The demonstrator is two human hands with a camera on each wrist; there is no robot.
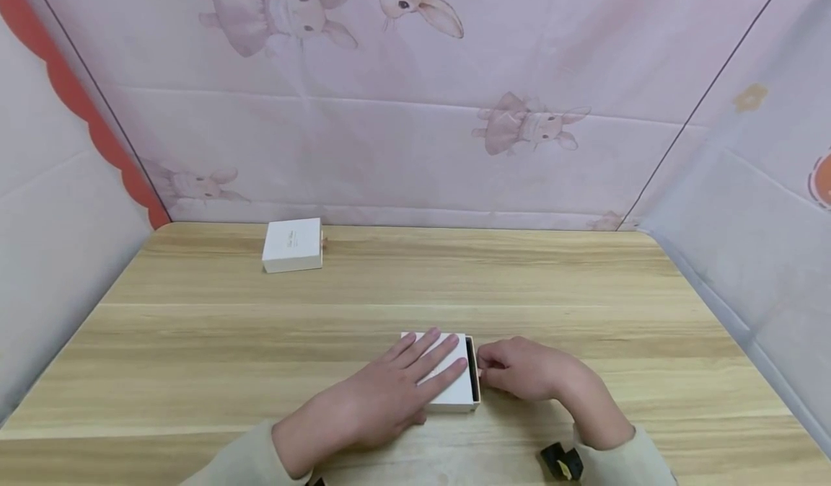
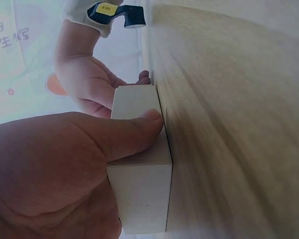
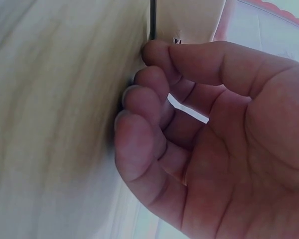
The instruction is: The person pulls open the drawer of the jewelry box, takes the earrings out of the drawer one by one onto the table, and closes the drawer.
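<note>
A white drawer box (image 1: 454, 394) lies on the table in front of me, its inner tray (image 1: 477, 370) pulled slightly out on the right, with a dark strip of the inside showing. My left hand (image 1: 396, 392) holds the box from above, fingers spread over its top. In the left wrist view, the thumb (image 2: 134, 134) lies along the box's near wall. At the tray's right end, my right hand (image 1: 529, 370) pinches a small pinkish pull tab (image 1: 480, 373) between thumb and forefinger. In the right wrist view its other fingers (image 3: 134, 147) are curled, and the fingertips hide the tab.
A second white box (image 1: 292, 244) with faint lettering and a small tab on its right side sits at the back left of the table. A black wrist device (image 1: 561, 462) is by the right sleeve. Rabbit-print cloth (image 1: 415, 154) hangs behind the wooden table (image 1: 195, 342).
</note>
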